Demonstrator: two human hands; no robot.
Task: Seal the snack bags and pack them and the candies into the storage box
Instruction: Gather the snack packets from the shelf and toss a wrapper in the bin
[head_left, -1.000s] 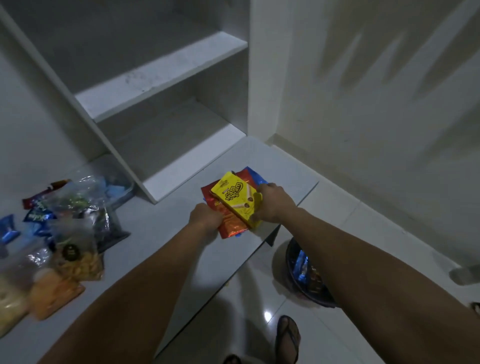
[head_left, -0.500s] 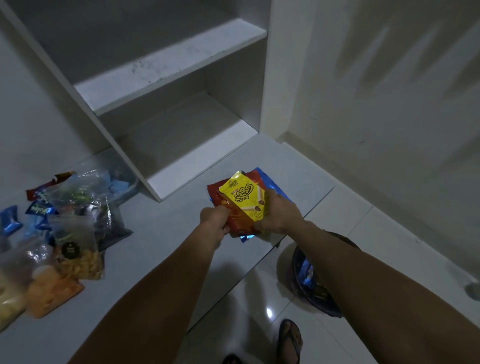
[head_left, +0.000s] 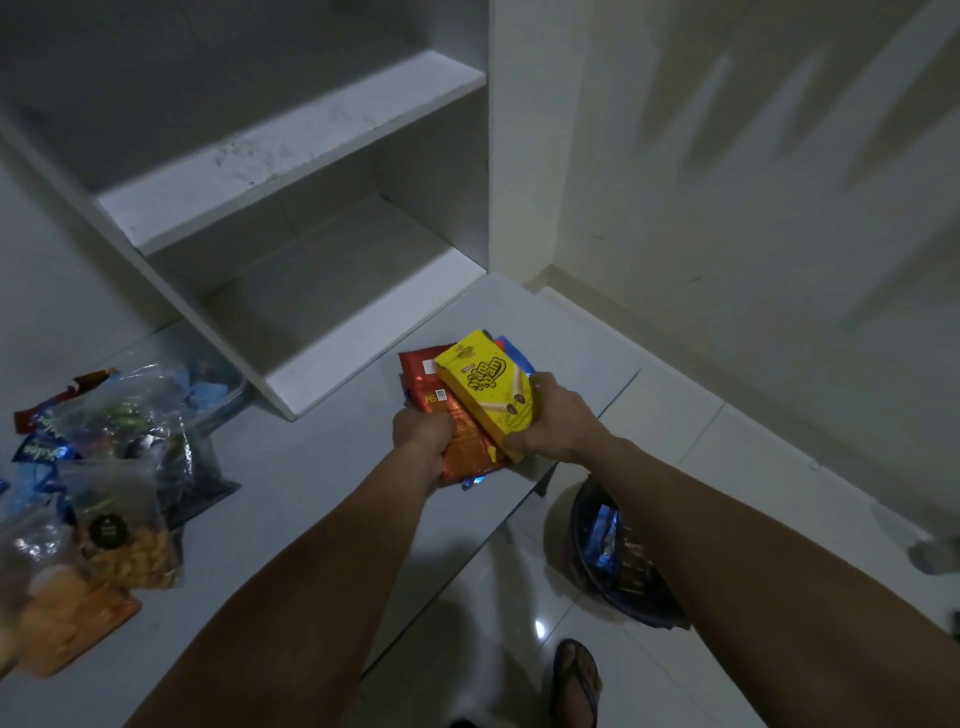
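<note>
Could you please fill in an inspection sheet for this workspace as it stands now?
Surface: pale counter, mostly bare in the middle.
Job's things: yellow box atop red packet and a blue one, held as a stack; clear snack bags piled at left.
Clutter: dark bin on the floor holding wrappers.
Grips: left hand and right hand clasp the stack's sides.
Cables: nothing seen.
Surroundings: empty white shelves, tiled floor, sandalled foot.

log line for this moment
left hand: holds red snack packet | right hand: holds yellow snack box | stack above white counter
</note>
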